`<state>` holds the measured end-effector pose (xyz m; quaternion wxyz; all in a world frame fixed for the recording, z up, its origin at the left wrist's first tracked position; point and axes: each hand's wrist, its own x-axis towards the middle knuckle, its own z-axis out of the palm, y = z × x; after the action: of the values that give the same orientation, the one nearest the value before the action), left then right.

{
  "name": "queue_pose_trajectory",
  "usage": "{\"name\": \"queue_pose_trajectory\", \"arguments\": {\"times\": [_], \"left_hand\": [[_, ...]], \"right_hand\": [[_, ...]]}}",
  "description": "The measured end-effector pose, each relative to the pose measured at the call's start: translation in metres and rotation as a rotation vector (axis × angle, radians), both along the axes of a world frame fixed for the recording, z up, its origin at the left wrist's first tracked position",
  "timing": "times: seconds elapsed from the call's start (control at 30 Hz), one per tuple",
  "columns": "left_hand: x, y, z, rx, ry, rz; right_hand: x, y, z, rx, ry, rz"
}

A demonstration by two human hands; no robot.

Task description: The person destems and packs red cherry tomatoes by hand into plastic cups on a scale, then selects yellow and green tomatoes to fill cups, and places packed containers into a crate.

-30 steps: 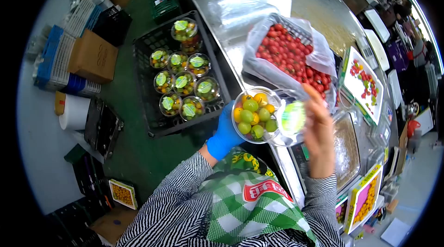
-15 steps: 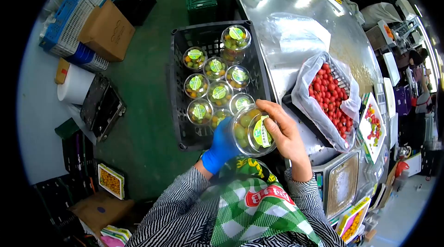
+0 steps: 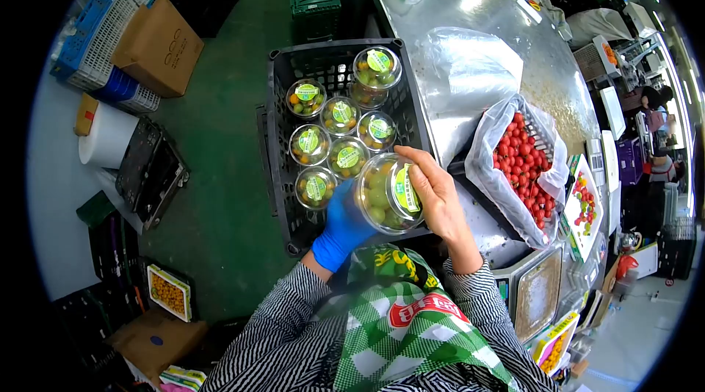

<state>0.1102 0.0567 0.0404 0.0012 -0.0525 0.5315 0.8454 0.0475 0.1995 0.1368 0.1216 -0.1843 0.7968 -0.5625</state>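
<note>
A clear round plastic cup of green cherry tomatoes (image 3: 376, 197) is held between my two hands, its lid tilted to the right. My left hand (image 3: 342, 224), in a blue glove, wraps round its left side, fingers partly hidden behind it. My right hand (image 3: 438, 197) is bare and grips the lid side, the thumb over the edge of a green-and-white label (image 3: 406, 188). Just beyond, a black plastic crate (image 3: 275, 91) holds several similar labelled cups (image 3: 348, 157) of green and orange fruit, with one cup stacked on another at its far right corner.
On the metal table (image 3: 440, 120) to the right stands a lined crate of red cherry tomatoes (image 3: 518, 161). Nearby are a clear plastic bag (image 3: 474, 62), a scale (image 3: 540, 293) and a white tray (image 3: 584, 208) of mixed tomatoes. Cardboard boxes (image 3: 158, 47) and crates stand left.
The cup and both hands have moved slightly left. The cup has turned, so its label sits closer under my right thumb. The view has shifted a little.
</note>
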Motion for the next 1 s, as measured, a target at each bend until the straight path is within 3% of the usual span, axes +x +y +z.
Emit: {"name": "queue_pose_trajectory", "arguments": {"times": [0.07, 0.13, 0.3, 0.33, 0.4, 0.5, 0.57, 0.6, 0.7, 0.77, 0.87, 0.97, 1.0], "left_hand": [[-0.002, -0.002, -0.002, 0.095, -0.013, 0.026], [-0.003, -0.009, -0.014, -0.202, 0.055, 0.038], [0.003, -0.014, -0.017, -0.137, 0.015, 0.051], [0.004, -0.019, -0.015, -0.501, 0.149, 0.068], [0.004, -0.020, -0.015, -0.526, 0.098, 0.001], [0.000, -0.020, -0.023, -0.114, -0.076, -0.063], [-0.012, -0.017, -0.055, 0.740, -0.276, -0.015], [-0.025, -0.019, -0.033, 1.026, -0.352, 0.042], [-0.055, -0.024, -0.035, 1.012, -0.287, 0.204], [-0.066, -0.032, -0.034, 0.993, -0.239, 0.290], [-0.085, -0.047, -0.025, 0.888, -0.313, 0.437], [-0.111, -0.078, -0.077, 0.654, -0.105, 0.343], [-0.120, -0.088, -0.086, 0.742, -0.113, 0.252]], "right_hand": [[-0.003, -0.003, 0.001, 0.042, 0.045, 0.034], [-0.003, -0.007, 0.002, 0.100, 0.108, 0.053], [-0.001, -0.010, -0.004, 0.126, 0.158, 0.083], [-0.001, -0.011, -0.010, 0.109, 0.165, 0.078], [-0.002, -0.014, -0.019, 0.107, 0.112, 0.078], [-0.011, -0.016, -0.038, 0.059, 0.034, 0.018], [-0.019, -0.021, -0.051, 0.021, -0.013, -0.064], [-0.023, -0.027, -0.055, 0.006, -0.010, -0.117], [-0.031, -0.049, -0.070, 0.042, -0.017, -0.227], [-0.035, -0.069, -0.086, 0.089, 0.132, -0.281], [-0.051, -0.098, -0.106, -0.018, 0.156, -0.278], [-0.083, -0.132, -0.126, -0.064, 0.219, -0.337], [-0.097, -0.142, -0.135, -0.087, 0.274, -0.326]]}}
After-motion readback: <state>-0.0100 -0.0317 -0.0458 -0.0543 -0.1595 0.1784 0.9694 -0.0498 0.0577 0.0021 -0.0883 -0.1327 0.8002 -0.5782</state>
